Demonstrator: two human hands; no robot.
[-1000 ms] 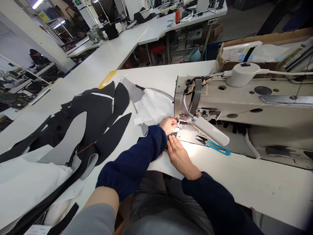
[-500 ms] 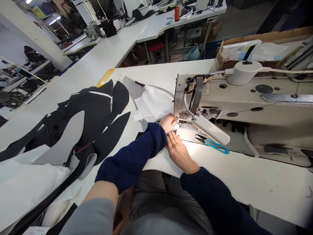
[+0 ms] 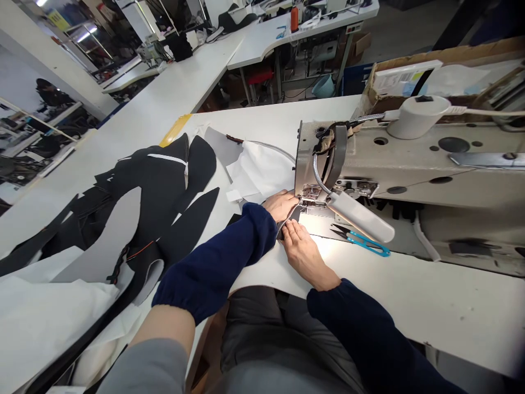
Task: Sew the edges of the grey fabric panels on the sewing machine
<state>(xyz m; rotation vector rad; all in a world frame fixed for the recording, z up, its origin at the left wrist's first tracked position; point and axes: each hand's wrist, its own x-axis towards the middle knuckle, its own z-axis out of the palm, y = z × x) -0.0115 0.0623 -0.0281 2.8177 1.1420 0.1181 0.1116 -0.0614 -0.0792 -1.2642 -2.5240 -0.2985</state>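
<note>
Beside the needle area of the sewing machine [image 3: 410, 150], my left hand [image 3: 280, 206] is closed on the edge of a dark fabric piece [image 3: 294, 214] with a pale edge. My right hand [image 3: 302, 250] lies nearer to me, its fingers stretched out flat and their tips on the same piece. Part of the fabric is hidden under both hands. White sheet material [image 3: 264, 169] lies on the table just beyond my left hand. To the right of my right hand are blue thread snips [image 3: 365, 243], below the white lamp [image 3: 361, 216].
Black cut pieces [image 3: 159, 180] are heaped on the left of the white table [image 3: 414, 295], with a grey piece [image 3: 118, 230] on top. A cardboard box [image 3: 371, 93] stands behind the machine. Farther off are other worktables [image 3: 262, 46] and a person [image 3: 51, 93].
The dark piece shows more beside the needle area, between my hands. My right hand has shifted slightly, its fingers flatter on the fabric. The view has moved a little.
</note>
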